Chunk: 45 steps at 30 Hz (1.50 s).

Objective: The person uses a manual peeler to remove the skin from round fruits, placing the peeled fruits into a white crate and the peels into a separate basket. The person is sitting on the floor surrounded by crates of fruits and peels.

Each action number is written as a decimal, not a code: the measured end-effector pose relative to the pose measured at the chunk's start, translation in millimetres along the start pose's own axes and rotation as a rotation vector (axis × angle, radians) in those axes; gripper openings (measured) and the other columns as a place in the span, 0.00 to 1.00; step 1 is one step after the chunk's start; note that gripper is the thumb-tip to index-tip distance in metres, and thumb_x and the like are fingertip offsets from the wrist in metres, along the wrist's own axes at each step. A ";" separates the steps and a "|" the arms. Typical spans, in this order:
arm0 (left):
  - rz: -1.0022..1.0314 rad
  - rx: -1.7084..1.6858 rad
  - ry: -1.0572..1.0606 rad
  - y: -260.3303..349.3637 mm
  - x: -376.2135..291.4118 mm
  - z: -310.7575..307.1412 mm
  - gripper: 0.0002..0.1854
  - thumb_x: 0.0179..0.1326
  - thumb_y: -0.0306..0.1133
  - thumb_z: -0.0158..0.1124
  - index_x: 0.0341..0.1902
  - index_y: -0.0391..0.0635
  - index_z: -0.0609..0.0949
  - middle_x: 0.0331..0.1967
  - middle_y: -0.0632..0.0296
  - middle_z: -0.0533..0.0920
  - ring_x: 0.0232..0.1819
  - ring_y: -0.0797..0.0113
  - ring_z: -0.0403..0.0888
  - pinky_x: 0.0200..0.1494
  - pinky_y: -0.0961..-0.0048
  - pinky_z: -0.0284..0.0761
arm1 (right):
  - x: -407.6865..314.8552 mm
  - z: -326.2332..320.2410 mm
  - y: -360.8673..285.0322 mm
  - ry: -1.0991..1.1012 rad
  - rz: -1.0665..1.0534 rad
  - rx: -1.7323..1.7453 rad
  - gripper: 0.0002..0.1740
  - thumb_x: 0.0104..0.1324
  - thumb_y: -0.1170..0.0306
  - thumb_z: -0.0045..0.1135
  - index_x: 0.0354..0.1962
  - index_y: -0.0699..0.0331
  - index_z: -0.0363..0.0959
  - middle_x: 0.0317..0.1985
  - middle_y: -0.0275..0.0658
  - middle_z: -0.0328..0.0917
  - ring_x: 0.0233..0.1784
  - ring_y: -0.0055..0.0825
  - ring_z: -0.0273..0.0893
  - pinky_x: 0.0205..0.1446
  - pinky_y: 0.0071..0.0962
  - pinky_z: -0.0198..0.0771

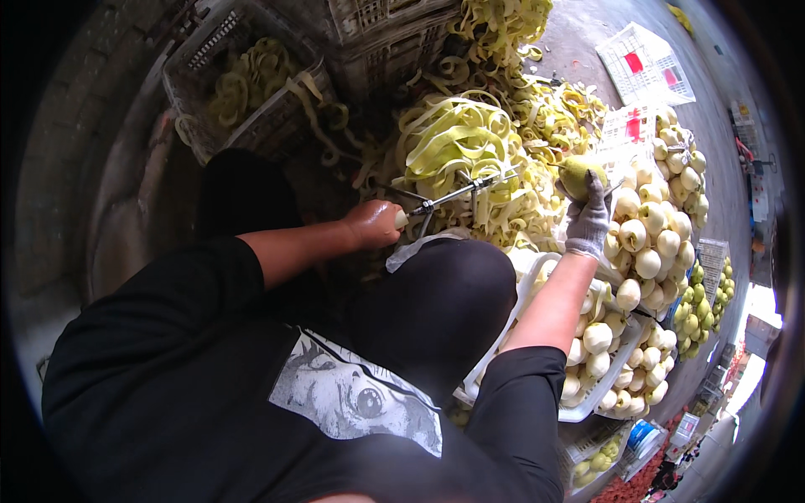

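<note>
My bare left hand [375, 224] is closed around the pale handle [401, 219] of a hand-cranked fruit peeler. The metal shaft of the peeler [449, 196] runs up and to the right over a heap of peel. No fruit can be made out on its far end. My right hand [588, 217], in a grey knit glove, holds a yellow-green, unpeeled pear [581, 176] by its lower side, stem pointing left. It is just left of a pile of peeled pears [648, 232]. Long curled strips of peel [462, 141] lie behind and around the peeler.
A white plastic basket [582, 416] of peeled pears stands beside my right knee. A crate [251, 126] with peel sits at upper left, near stacked crates [390, 47]. Unpeeled green pears [692, 314] are at far right. A white crate [644, 63] lies on the floor at upper right.
</note>
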<state>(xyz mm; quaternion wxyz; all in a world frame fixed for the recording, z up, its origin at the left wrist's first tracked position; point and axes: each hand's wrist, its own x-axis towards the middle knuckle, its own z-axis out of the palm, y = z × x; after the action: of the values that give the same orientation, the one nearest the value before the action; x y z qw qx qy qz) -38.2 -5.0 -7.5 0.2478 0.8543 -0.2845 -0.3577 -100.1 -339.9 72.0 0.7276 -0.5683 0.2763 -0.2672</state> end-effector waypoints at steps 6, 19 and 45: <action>-0.007 0.080 0.099 4.5 -0.3 -35.5 0.14 0.47 0.31 0.60 0.40 0.45 0.82 0.34 0.49 0.83 0.41 0.48 0.81 0.42 0.56 0.76 | -13.9 -9.6 4.6 -0.316 0.154 -0.374 0.36 0.58 0.46 0.63 0.59 0.54 0.67 0.43 0.40 0.81 0.16 0.15 0.65 0.17 0.13 0.57; 0.017 -0.008 -0.052 -14.3 1.3 -44.1 0.16 0.46 0.31 0.60 0.41 0.42 0.81 0.33 0.47 0.83 0.38 0.48 0.82 0.39 0.58 0.77 | -0.7 -24.4 3.3 -0.310 1.008 0.072 0.23 0.67 0.42 0.51 0.25 0.49 0.72 0.07 0.22 0.60 0.03 0.12 0.51 0.06 0.12 0.41; -0.008 0.017 -0.368 59.8 -24.7 -51.1 0.10 0.46 0.28 0.61 0.35 0.40 0.83 0.24 0.52 0.83 0.23 0.59 0.83 0.34 0.65 0.79 | -59.8 24.5 0.9 -0.117 0.429 -0.354 0.21 0.75 0.57 0.44 0.33 0.63 0.78 0.13 0.28 0.67 0.08 0.15 0.58 0.11 0.18 0.53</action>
<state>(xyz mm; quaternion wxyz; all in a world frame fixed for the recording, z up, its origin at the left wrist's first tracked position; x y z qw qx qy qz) -32.6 -20.2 73.3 0.1827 0.7775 -0.3249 -0.5065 -124.8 -281.0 82.0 0.6717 -0.6294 0.3901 -0.0212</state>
